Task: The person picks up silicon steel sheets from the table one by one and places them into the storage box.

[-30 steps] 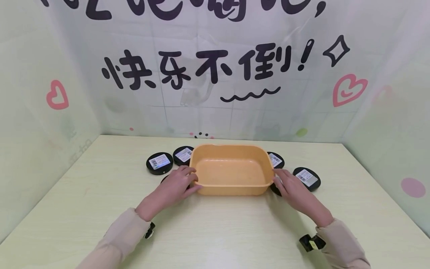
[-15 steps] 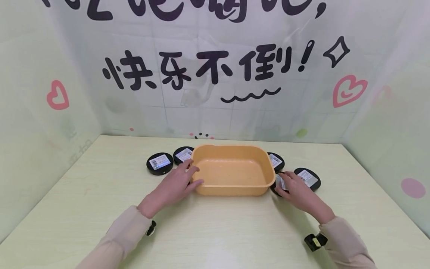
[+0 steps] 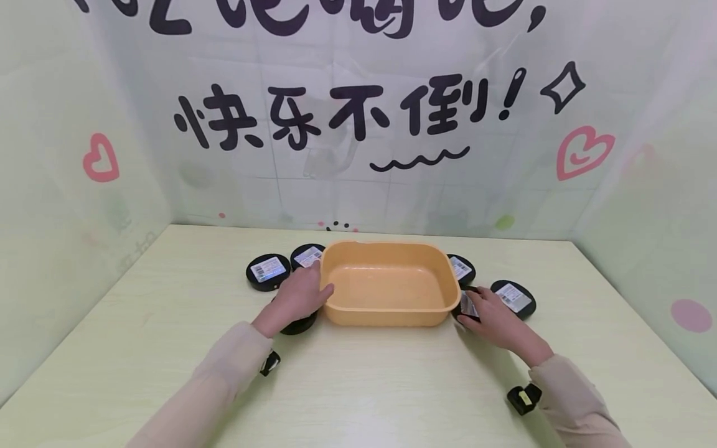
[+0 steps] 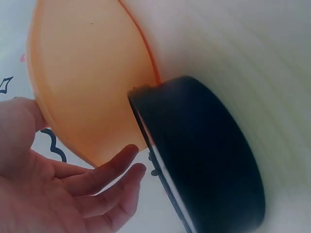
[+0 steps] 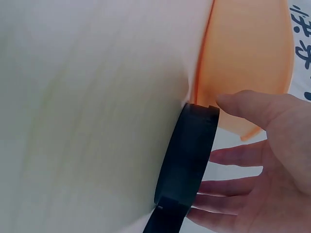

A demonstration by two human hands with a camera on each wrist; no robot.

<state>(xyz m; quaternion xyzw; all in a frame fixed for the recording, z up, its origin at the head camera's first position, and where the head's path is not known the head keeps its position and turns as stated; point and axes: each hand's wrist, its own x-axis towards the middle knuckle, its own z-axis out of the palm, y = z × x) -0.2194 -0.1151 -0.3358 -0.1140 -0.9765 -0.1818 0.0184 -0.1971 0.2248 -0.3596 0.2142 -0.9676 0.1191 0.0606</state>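
Here's the orange tub (image 3: 386, 318), mid-frame: probably light, slightly springy plastic, smooth enough to slip, so you'd want its rim at both ends. Your left grip (image 3: 299, 294), left of centre, is loose at that wall, closed on nothing; contact's unclear. Right of centre, your right grip (image 3: 498, 319) spreads relaxed over a black disc (image 3: 466, 306), likely rigid, best pinched by its sides. Pale tabletop (image 3: 370, 386) below.

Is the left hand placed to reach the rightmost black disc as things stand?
Probably not directly: the orange bin and the right hand lie between the left hand and that disc.
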